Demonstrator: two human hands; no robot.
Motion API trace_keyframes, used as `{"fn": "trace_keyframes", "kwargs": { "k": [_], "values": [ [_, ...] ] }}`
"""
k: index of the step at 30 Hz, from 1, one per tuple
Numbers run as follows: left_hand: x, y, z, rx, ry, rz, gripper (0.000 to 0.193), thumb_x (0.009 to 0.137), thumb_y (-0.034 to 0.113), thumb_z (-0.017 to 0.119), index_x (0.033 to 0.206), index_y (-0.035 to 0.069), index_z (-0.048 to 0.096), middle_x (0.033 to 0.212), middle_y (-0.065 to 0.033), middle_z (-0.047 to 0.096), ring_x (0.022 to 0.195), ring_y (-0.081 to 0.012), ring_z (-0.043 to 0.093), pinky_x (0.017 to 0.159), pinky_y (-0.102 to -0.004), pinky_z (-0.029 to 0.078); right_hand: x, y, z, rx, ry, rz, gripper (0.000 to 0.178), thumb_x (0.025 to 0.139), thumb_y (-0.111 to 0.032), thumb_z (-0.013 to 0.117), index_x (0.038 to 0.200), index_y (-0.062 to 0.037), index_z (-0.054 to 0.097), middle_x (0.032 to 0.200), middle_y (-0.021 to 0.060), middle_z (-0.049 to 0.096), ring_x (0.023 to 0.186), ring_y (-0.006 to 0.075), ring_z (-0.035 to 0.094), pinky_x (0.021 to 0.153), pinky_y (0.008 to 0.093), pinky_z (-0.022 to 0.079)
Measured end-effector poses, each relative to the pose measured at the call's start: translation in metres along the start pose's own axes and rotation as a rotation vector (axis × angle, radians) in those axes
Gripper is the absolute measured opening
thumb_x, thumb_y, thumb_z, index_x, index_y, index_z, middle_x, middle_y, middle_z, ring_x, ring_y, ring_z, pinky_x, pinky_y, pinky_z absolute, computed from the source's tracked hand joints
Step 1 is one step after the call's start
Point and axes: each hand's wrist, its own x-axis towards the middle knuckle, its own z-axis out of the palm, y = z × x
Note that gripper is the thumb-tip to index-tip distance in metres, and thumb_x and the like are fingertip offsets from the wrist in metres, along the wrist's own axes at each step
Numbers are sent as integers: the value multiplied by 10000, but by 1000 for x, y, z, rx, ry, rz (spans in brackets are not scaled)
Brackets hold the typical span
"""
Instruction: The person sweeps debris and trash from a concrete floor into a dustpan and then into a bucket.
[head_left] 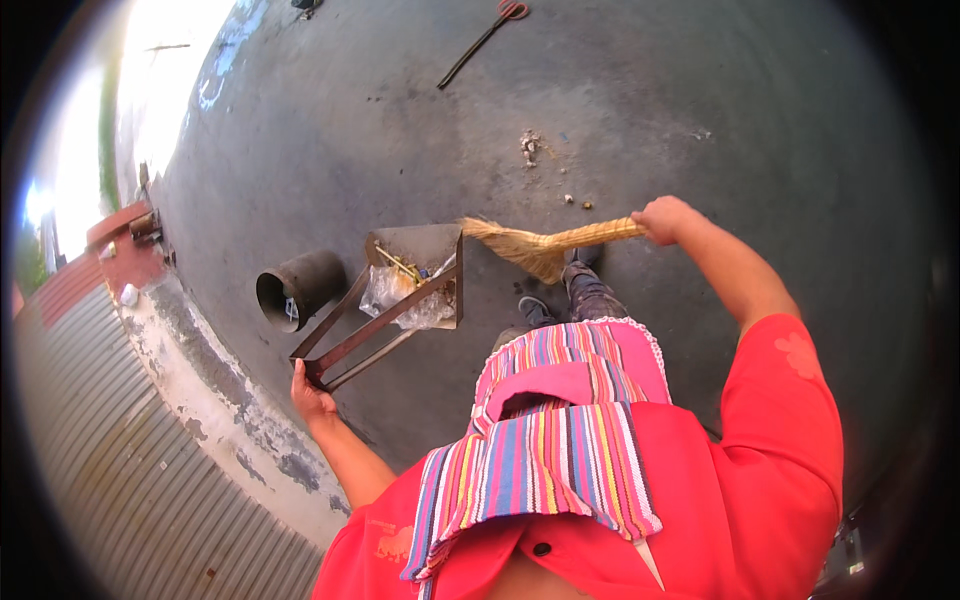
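The short straw broom (540, 243) in the right hand (665, 219) was pale yellow-brown. The rusty brown metal dustpan with a long frame handle (400, 300), held by the left hand (310, 397), carried clear plastic and some yellow scraps. Beside the left hand stood a dark grey round pipe piece (300, 287). The floor under both hands was dull grey concrete (640, 110).
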Motion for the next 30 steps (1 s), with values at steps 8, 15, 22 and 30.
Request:
{"fn": "trace_keyframes", "kwargs": {
  "k": [8, 15, 22, 30],
  "values": [
    [-26, 30, 30, 115, -348, 36, 130, 842, 168, 632, 861, 43, 599, 841, -10, 618, 751, -93, 556, 716, -241, 430, -93, 50, -115, -266, 53, 230, 351, 697, -168, 639, 1042, -172, 575, 840, 80, 649, 818, 288, 622, 697, 413, 493],
    [32, 35, 93, 430, -750, 0, 163, 852, 198, 627, 837, 35, 626, 767, 38, 580, 670, -53, 486, 627, -205, 379, -189, -41, -133, -188, 187, 165, 299, 728, -146, 623, 1020, -125, 564, 749, 111, 606, 773, 307, 597, 659, 427, 459],
    [149, -49, 225, 880, -1060, 36, 365, 795, 344, 663, 772, -16, 611, 681, -22, 574, 619, -101, 498, 567, -264, 404, -302, -194, -40, 162, 296, 746, 659, 692, -119, 688, 1297, -176, 432, 927, 106, 506, 826, 308, 544, 672, 413, 465],
    [176, -116, 349, 1492, -1253, 229, 538, 763, 531, 589, 924, 20, 645, 909, -183, 648, 897, -305, 621, 761, -383, 473, -191, -337, 69, 1516, 141, 1338, 714, 642, 3, 627, 1301, -94, 370, 805, 128, 575, 561, 239, 585, 505, 364, 509]
  ]
}}
